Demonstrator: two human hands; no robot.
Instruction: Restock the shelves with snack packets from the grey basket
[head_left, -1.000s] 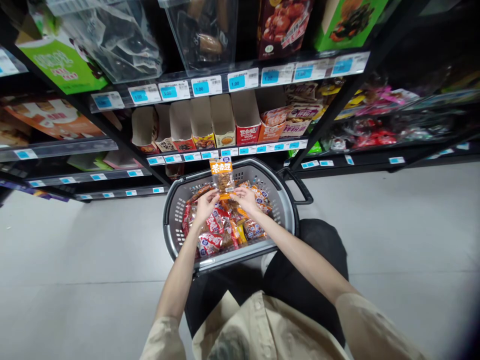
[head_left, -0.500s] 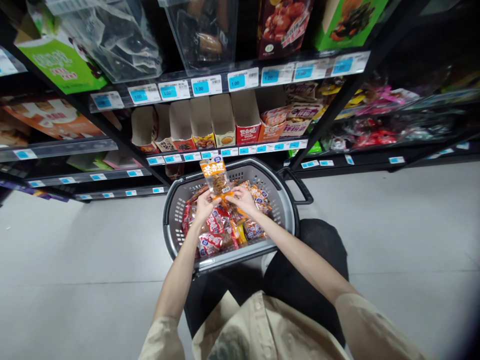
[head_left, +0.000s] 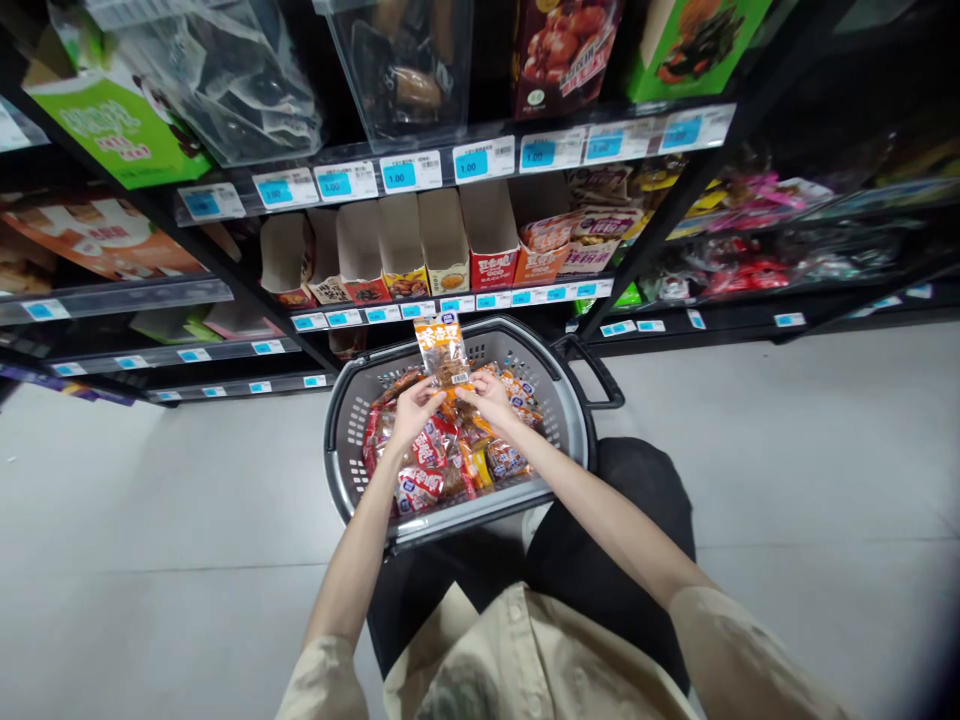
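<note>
1. Closest to me, at 6 o'clock of the basket, the person's beige shirt (head_left: 517, 660) shows, with a knee in black trousers (head_left: 645, 510) at 4 o'clock.
2. The grey basket (head_left: 487, 510) has a black handle (head_left: 613, 392) jutting out near 2 o'clock. Red-and-clear packets (head_left: 421, 488) lie heaped inside.
3. The left hand (head_left: 414, 408), at 10 o'clock, has its thumb and fingers closed on the lower edge of an orange packet (head_left: 444, 350).
4. The right hand (head_left: 489, 398), at 1 o'clock, pinches that same edge from its own side.
5. The packet stands up from both hands above the basket's 12 o'clock part, top leaning slightly left.
6. Beyond, at 12 o'clock, open cartons (head_left: 364, 250) line a low shelf.
7. Above them runs a row of price labels (head_left: 484, 160).
8. Off at 2 o'clock are what look like bagged goods (head_left: 750, 275), though blur and dimness make me unsure.
</note>
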